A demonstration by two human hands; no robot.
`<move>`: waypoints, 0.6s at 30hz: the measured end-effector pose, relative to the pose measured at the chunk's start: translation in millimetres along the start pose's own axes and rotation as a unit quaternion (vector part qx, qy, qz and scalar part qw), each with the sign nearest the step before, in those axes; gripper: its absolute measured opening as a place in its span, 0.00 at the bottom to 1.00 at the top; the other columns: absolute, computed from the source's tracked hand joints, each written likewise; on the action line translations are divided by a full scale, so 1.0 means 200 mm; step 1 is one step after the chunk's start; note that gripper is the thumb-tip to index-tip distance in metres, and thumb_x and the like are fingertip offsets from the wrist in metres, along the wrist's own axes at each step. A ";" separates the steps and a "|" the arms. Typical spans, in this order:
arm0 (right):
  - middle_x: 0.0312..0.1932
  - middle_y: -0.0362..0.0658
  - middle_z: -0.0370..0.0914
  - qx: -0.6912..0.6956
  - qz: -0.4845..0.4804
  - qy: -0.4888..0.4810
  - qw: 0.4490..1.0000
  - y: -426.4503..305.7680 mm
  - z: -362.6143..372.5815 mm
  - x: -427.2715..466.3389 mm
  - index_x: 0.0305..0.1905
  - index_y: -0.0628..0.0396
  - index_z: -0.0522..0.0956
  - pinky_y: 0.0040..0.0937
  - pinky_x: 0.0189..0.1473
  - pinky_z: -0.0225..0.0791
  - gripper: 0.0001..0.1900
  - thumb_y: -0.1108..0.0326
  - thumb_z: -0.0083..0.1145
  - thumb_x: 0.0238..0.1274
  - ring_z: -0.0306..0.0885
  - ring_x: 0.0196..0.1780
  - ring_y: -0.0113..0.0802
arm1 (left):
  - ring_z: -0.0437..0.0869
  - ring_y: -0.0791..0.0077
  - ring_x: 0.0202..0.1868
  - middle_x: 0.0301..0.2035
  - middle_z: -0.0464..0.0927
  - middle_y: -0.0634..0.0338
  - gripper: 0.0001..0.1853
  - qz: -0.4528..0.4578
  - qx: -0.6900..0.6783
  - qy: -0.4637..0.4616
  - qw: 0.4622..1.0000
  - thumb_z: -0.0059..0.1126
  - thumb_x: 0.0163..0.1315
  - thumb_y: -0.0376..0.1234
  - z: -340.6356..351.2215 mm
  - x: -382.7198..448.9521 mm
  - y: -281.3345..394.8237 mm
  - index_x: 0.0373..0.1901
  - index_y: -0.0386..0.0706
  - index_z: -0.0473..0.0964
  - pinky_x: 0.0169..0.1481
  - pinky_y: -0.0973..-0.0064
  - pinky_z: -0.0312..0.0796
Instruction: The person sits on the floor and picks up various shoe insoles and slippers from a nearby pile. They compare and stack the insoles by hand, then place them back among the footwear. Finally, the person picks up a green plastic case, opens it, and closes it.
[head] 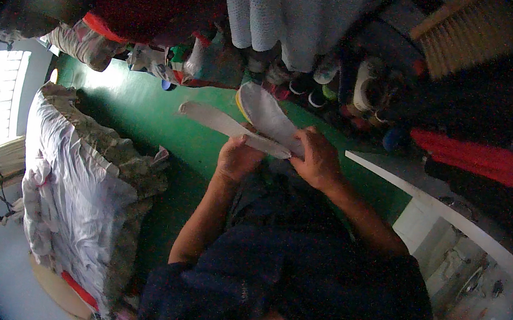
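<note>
Two pale shoe insoles are held out in front of my body. My left hand (240, 158) grips one, an off-white insole (217, 122), with the thumb on top; its far end points to the left. My right hand (317, 161) pinches the narrow end of the other, a greyish-white insole (266, 108) with a yellow edge along its left side. Toward my hands the insoles come close together and partly overlap. Whether they touch there I cannot tell.
Below is a green floor (190, 146). A bed with rumpled white bedding (82, 190) stands at left. Several shoes (368, 87) line the far side, under a hanging pale cloth (295, 14). A bristle brush (466, 39) is at upper right, and a white-edged shelf (394, 180) at right.
</note>
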State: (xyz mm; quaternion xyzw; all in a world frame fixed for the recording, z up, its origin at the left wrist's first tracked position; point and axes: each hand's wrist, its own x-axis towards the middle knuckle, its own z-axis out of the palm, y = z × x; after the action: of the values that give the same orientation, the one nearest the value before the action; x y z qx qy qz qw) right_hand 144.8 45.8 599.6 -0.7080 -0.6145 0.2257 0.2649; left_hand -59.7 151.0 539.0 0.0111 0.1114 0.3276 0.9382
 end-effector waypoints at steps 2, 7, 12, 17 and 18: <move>0.53 0.52 0.74 -0.043 -0.033 -0.001 0.999 -0.03 -0.03 0.01 0.57 0.56 0.73 0.49 0.52 0.74 0.34 0.64 0.77 0.41 0.77 0.55 0.54 | 0.73 0.50 0.65 0.62 0.74 0.51 0.22 -0.029 0.093 0.082 0.992 0.65 0.62 0.40 0.10 -0.01 0.00 0.57 0.45 0.76 0.73 0.46 0.61; 0.52 0.51 0.75 -0.050 -0.049 0.016 0.997 -0.04 -0.04 0.02 0.58 0.55 0.73 0.48 0.51 0.73 0.36 0.65 0.78 0.39 0.77 0.54 0.54 | 0.74 0.50 0.64 0.60 0.75 0.50 0.24 -0.043 0.084 0.109 0.990 0.65 0.62 0.40 0.12 0.00 -0.02 0.57 0.42 0.74 0.72 0.47 0.62; 0.53 0.52 0.75 0.018 -0.027 0.041 0.999 0.01 0.01 0.03 0.57 0.56 0.72 0.46 0.52 0.73 0.34 0.66 0.77 0.41 0.78 0.53 0.52 | 0.75 0.49 0.63 0.59 0.76 0.50 0.24 -0.043 0.092 0.107 0.989 0.63 0.63 0.40 0.14 0.00 -0.02 0.58 0.41 0.73 0.71 0.47 0.63; 0.54 0.49 0.76 0.198 0.043 -0.001 0.979 0.09 0.01 0.02 0.62 0.58 0.69 0.40 0.55 0.73 0.31 0.68 0.67 0.51 0.79 0.54 0.44 | 0.71 0.49 0.67 0.64 0.72 0.49 0.24 -0.040 0.082 0.106 0.990 0.63 0.63 0.40 0.10 0.02 0.00 0.58 0.41 0.74 0.73 0.46 0.61; 0.54 0.48 0.75 0.299 0.081 -0.012 0.951 0.12 0.02 0.01 0.63 0.58 0.69 0.39 0.57 0.71 0.31 0.66 0.66 0.52 0.77 0.55 0.42 | 0.68 0.49 0.68 0.66 0.70 0.49 0.23 -0.034 0.080 0.096 0.992 0.63 0.63 0.40 0.12 0.03 0.00 0.57 0.42 0.74 0.73 0.45 0.61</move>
State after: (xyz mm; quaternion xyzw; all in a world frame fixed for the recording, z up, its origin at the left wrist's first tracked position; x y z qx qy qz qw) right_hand 159.9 46.5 581.0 -0.6414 -0.4625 0.4280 0.4377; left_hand -49.6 155.5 561.9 0.0513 0.2271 0.2852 0.9297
